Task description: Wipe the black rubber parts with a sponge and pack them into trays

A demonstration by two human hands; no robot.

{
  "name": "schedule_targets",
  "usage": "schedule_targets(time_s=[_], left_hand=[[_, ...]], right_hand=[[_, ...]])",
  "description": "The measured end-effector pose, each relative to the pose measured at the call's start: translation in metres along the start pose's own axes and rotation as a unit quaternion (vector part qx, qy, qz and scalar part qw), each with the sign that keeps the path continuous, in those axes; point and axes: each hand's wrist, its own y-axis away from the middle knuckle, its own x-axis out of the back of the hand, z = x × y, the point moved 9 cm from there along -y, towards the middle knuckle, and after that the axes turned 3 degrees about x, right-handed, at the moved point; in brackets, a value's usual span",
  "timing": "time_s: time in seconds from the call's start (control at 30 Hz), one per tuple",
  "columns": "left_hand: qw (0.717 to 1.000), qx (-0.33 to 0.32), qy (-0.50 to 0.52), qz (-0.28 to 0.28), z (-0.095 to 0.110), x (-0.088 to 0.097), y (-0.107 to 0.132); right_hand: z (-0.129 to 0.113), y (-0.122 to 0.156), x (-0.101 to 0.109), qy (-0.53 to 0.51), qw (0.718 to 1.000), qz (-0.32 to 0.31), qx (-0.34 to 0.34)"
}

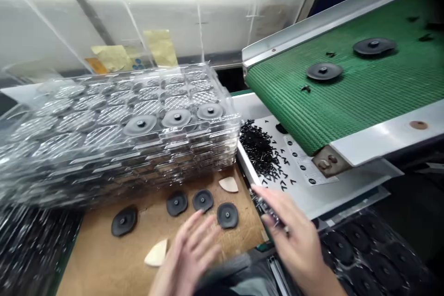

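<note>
Brown cardboard [104, 259] covered the bench nearest the camera, and both bare hands hovered over it. At six o'clock the left hand [189, 254] was spread flat, fingers apart and holding nothing, its tips just short of a black disc [227, 215]. At five o'clock the right hand [294, 236] also lay spread and empty, its fingers reaching toward a heap of black scraps [258, 148] on the white tray [312, 194].

Four loose discs lay on the cardboard toward twelve o'clock of the left hand, with two pale cut pieces [157, 254] near them. Beyond, at ten o'clock, a stack of clear plastic trays [114, 143] stood; only three pockets of the top tray held discs [176, 118], and the rest looked empty, so the filling seemed barely begun. Farther off at two o'clock, a green belt [364, 88] carried two more discs [324, 71] down its slope.

Both hands were blurred, so the exact fingertip contact was hard to judge. Dark trays at the lower right and left corners were cut off, and the yellow notes behind the clear screen could not be read.
</note>
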Motion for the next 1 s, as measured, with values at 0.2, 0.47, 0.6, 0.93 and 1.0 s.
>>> schedule_targets(time_s=[0.2,0.47,0.6,0.93,1.0], left_hand=[[0.929,0.186,0.291,-0.134,-0.02,-0.072,-0.008],[0.929,0.114,0.317,-0.152,-0.006,-0.026,0.014],[0.952,0.118,0.263,-0.106,-0.01,0.002,0.022],[0.875,-0.371,-0.309,0.024,0.011,0.096,0.086],[0.829,-0.415,-0.375,-0.004,0.014,0.092,0.094]], right_hand=[[-0.049,0.025,-0.065,0.019,0.971,-0.209,0.113],[-0.076,0.028,-0.104,-0.021,0.975,-0.2,0.09],[-0.11,0.033,-0.146,-0.062,0.951,-0.277,0.126],[-0.087,0.061,-0.216,-0.386,0.835,-0.323,-0.224],[-0.098,0.062,-0.226,-0.395,0.821,-0.348,-0.222]])
